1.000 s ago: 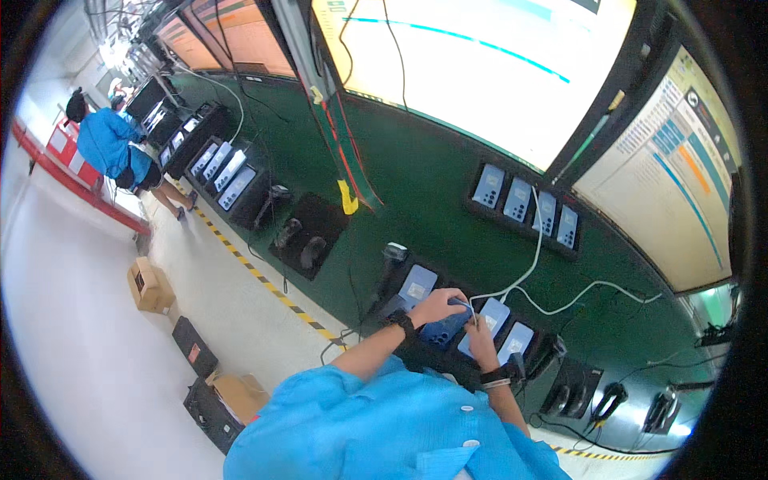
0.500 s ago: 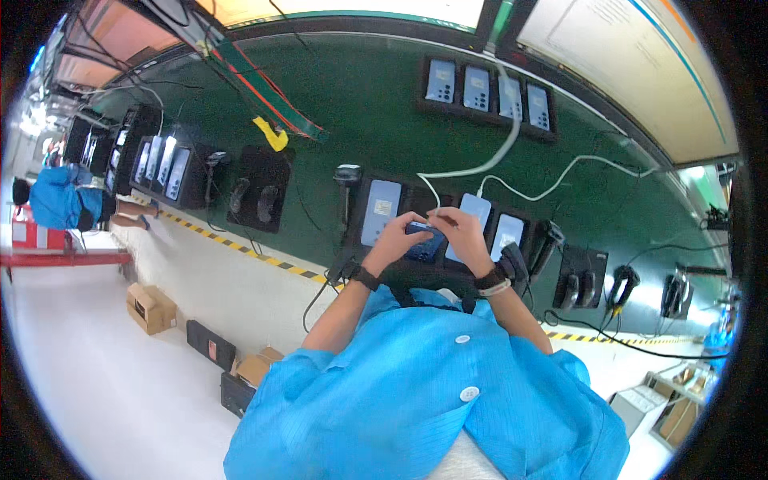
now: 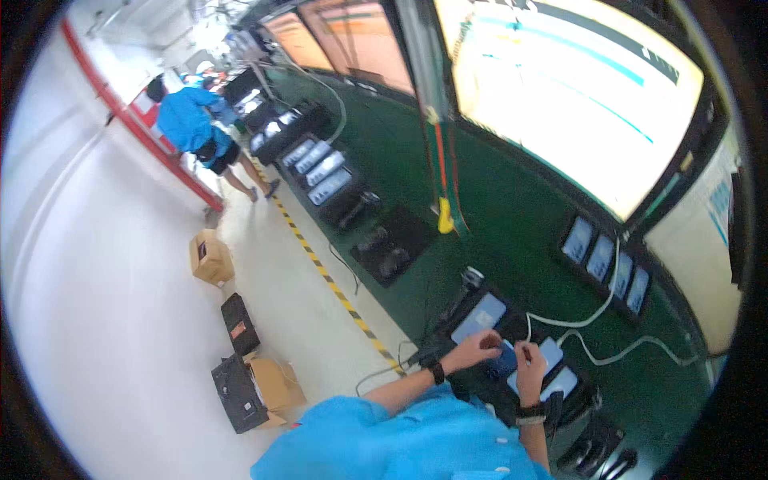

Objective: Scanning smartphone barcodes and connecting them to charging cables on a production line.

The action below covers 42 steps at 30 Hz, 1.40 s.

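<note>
My left hand point(image 3: 472, 352) is closed at the upper left of a dark blue smartphone point(image 3: 502, 364), its thumb and fingertips on the phone's edge. The fingers of my right hand point(image 3: 530, 374) are pinched together at the phone's upper right, where a white cable point(image 3: 529, 326) runs down into them. The cable's tip is hidden by the fingers. The dark phone lies over a black tray point(image 3: 512, 322). In that tray, a pale phone point(image 3: 478, 318) sits on the left, and another pale phone point(image 3: 560, 384) lies beyond my right hand.
On the green bench stand a tray of several phones point(image 3: 600, 258) at the back and another phone tray point(image 3: 324, 172) farther left. A handheld scanner point(image 3: 472, 278) is beside my tray. Cartons point(image 3: 211, 258) sit on the floor. A co-worker point(image 3: 192, 120) stands far left.
My view has swung to the left, so the bench now slants across it and my hands sit lower right. My hands have moved slightly apart at the dark phone.
</note>
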Tool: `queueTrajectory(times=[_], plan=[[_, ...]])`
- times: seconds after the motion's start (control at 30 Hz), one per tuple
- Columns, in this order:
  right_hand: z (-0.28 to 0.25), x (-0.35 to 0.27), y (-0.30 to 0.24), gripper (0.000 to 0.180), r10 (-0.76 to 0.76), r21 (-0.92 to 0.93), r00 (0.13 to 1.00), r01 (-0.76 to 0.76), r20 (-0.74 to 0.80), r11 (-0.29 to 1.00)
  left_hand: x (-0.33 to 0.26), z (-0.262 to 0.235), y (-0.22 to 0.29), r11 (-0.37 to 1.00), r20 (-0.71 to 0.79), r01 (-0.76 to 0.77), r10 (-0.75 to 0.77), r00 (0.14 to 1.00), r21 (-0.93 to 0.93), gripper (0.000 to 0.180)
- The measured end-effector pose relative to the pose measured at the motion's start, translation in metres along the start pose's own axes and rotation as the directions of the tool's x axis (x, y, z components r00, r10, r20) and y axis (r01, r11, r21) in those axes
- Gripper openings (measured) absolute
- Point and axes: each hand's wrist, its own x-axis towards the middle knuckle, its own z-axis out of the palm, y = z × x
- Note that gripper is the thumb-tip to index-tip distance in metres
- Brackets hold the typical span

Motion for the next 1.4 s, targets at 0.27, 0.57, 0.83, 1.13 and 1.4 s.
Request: queueTrajectory(times=[0.27,0.57,0.83,1.13,1.4], plan=[[-0.012,0.056,0.069,0.041,0.078,-0.029,0.997,-0.078,-0.002,0.997,-0.057,-0.023,-0.044,0.991,-0.316,0.088,-0.052,0.947,0.103,0.030],[-0.019,-0.009,0.071,0.029,0.166,0.112,0.974,-0.149,-0.157,0.982,-0.109,0.012,-0.075,0.961,0.014,0.191,-0.198,0.980,0.201,0.028],[-0.075,-0.216,0.061,0.032,0.413,0.015,0.907,-0.415,0.087,0.910,-0.087,0.089,-0.056,0.915,0.257,0.079,-0.192,0.947,0.395,0.029],[-0.186,-0.505,0.115,0.036,0.696,0.296,0.609,-0.633,-0.381,0.716,-0.141,0.308,-0.099,0.883,0.709,-0.145,-0.249,0.660,0.445,0.030],[-0.217,-0.665,0.145,0.048,0.757,0.603,0.349,-0.460,-0.552,0.652,-0.208,0.485,-0.114,0.832,0.843,-0.152,-0.508,0.178,0.533,0.038]])
